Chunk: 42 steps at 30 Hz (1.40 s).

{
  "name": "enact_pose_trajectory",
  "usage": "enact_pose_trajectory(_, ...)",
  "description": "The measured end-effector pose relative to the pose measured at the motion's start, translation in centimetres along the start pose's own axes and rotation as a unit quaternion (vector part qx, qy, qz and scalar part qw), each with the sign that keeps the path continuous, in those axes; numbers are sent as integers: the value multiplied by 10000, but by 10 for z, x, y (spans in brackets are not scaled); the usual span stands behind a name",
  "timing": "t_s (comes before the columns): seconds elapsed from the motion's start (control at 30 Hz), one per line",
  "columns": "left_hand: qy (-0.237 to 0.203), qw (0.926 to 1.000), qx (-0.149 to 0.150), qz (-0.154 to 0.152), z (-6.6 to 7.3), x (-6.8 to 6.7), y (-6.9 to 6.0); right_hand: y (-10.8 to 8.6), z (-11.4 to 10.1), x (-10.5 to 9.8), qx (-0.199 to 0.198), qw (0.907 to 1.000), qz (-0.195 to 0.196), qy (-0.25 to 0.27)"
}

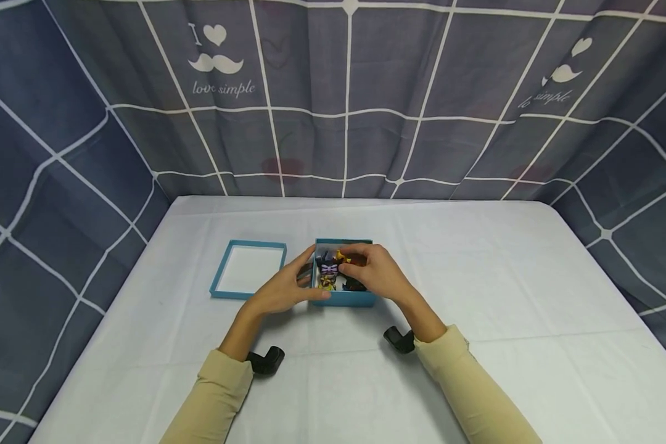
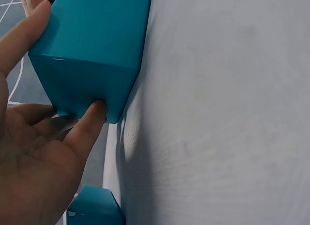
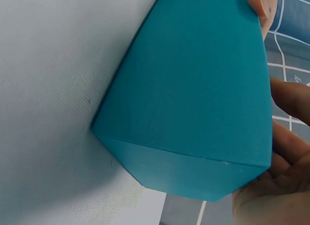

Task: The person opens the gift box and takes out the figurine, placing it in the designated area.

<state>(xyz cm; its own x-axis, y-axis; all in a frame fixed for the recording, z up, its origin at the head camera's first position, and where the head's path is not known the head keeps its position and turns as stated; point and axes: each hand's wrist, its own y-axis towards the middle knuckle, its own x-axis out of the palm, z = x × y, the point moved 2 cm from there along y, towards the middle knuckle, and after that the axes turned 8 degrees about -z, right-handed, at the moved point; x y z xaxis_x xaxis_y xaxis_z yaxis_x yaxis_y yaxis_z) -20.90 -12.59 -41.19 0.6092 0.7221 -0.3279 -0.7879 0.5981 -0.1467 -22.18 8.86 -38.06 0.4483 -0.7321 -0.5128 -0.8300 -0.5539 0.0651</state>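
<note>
The white-covered table meets a grey gridded curtain along its far edge, beyond the teal box, and the cloth runs wide from the box to the right edge. Leftward, room is taken up by a shallow teal-rimmed lid, inner white face up, lying near the box with the left hand partly over its near right corner. 2 black wrist pieces, 1 under the left forearm and 1 beside the right, sit at the cuffs of tan sleeves. Only the head view looks into the box, showing small dark, yellow and orange pieces, 1 with a purple pattern; the wrist views instead show its plain outer walls. The left wrist view shows fingertips touching the end wall, which the head view hides. The box stands between both hands: the left is spread around its left end, thumb at the near wall, while the right hand reaches over the right side, thumb and forefinger apart inside; whether they pinch a piece I cannot tell.
</note>
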Motion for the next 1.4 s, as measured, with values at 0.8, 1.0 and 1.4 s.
enact_pose_trajectory(0.8,43,9996,-258,74,2,1,-1,9,2,1,246,9958,70,-877)
enact_pose_trajectory(1.0,140,9994,-297,72,2,2,-1,11,-1,1,248,9961,-62,-847)
enact_pose_trajectory(1.4,104,9995,-288,83,4,2,-2,16,-3,3,391,9953,-222,-863)
